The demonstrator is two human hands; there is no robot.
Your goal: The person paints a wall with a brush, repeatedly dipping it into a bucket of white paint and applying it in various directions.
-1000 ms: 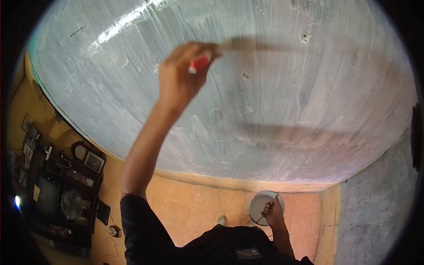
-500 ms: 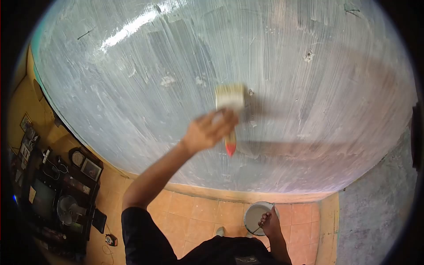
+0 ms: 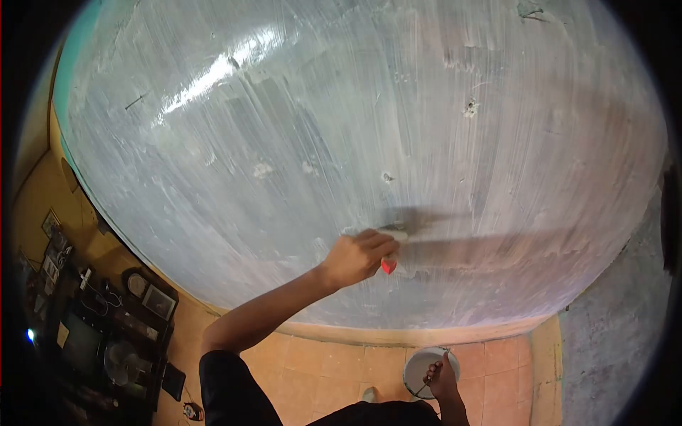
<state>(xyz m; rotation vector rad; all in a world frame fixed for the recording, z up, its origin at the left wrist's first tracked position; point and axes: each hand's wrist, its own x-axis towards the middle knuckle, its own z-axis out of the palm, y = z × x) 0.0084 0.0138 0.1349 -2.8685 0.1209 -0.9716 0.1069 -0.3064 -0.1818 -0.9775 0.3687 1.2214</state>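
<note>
My left hand [image 3: 361,258] is closed around a paintbrush [image 3: 388,265], whose red handle tip points down below my fingers. The pale bristle end lies close against the wall [image 3: 284,213], which is streaked with whitish-grey paint; my fingers partly hide the brush. Lower down, my right hand [image 3: 442,378] grips the thin handle of a bucket [image 3: 406,375]. Greyish-white paint fills part of the bucket, which hangs near my body over the tiled floor.
Orange floor tiles [image 3: 312,362] run along the wall's base. To the left stands a dark cabinet with a fan [image 3: 122,362] and picture frames [image 3: 158,302]. A grey wall [image 3: 604,355] rises on the right. A nail [image 3: 135,101] sticks out of the painted wall.
My left hand has brought the brush down the wall and slightly right, and the brush is now tilted so less of it shows. My right hand still holds the bucket; the view has shifted a little.
</note>
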